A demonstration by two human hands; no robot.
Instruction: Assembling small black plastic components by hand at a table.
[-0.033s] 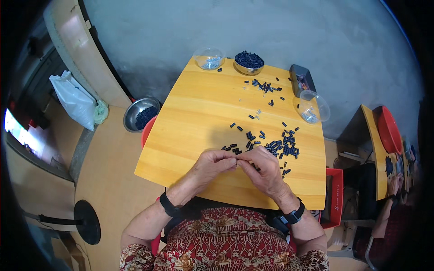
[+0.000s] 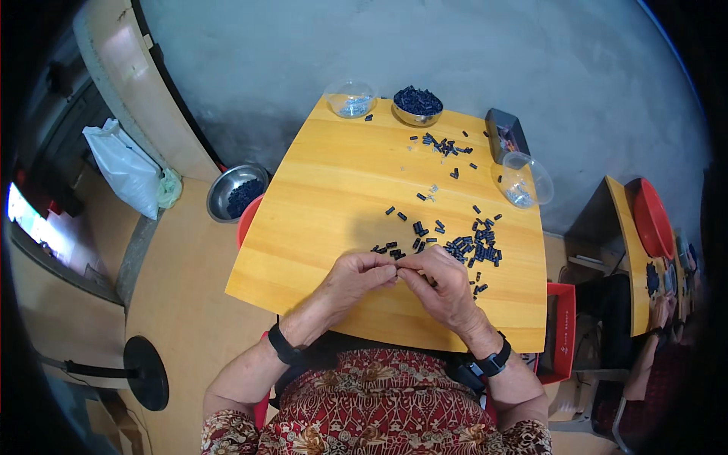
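My left hand [image 2: 355,278] and my right hand [image 2: 444,284] meet fingertip to fingertip over the near part of the wooden table [image 2: 303,205]. Both are closed in a pinch; whatever lies between the fingertips is too small and covered to make out. Just beyond my right hand spreads a loose pile of small black cylindrical parts [image 2: 485,244]. A few more black pieces [image 2: 390,246] lie right past my left fingers. Farther off is a smaller cluster of the same parts [image 2: 446,144], with a few tiny clear pieces [image 2: 433,189] nearer to me.
Along the far edge stand a clear bowl [image 2: 334,95], a metal bowl heaped with black parts [image 2: 417,117], a dark tray [image 2: 497,121] and another clear bowl [image 2: 540,178]. A steel basin [image 2: 220,186] sits left, a red crate [image 2: 563,334] right. Another person's arm [image 2: 644,368] shows at the far right.
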